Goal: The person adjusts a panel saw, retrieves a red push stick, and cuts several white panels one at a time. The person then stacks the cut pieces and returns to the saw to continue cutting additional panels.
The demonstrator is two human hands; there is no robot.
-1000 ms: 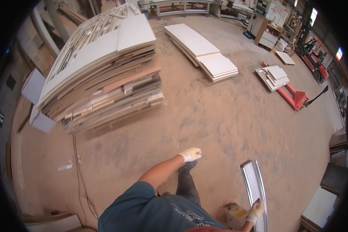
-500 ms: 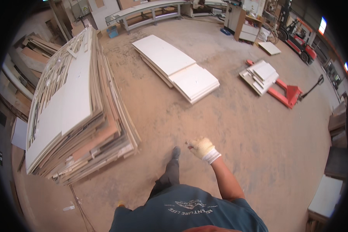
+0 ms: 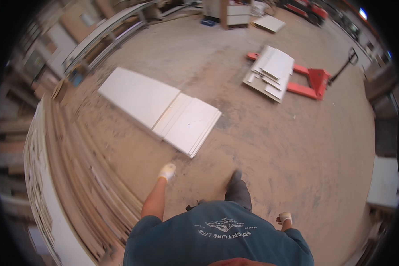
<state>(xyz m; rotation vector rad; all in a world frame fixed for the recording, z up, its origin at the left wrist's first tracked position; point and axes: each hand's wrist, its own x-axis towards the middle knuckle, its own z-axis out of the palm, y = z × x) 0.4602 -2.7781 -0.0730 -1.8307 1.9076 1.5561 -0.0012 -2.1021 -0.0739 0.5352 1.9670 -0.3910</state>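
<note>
My left hand (image 3: 167,171), in a pale work glove, hangs in front of me over the floor. It is nearest to the stack of white boards; its fingers are blurred, and I make out nothing held. My right hand (image 3: 285,217), gloved too, swings low by my right side. Its bare fingertips show slightly apart, with nothing visible in them. Ahead to the left, flat white boards (image 3: 142,94) lie piled on the floor, with shorter ones (image 3: 192,124) on their near end. Neither hand touches them.
A tall stack of long panels (image 3: 82,173) runs along my left. Smaller white boards (image 3: 272,66) rest on a red pallet jack (image 3: 317,84) ahead right. A conveyor-like bench (image 3: 106,33) stands far left, a red forklift (image 3: 308,9) far right. A white panel (image 3: 382,181) is at the right edge.
My view has turned right and I have stepped forward, so the white boards appear closer and further left. My left hand has come into view; my right has swung back to my side.
</note>
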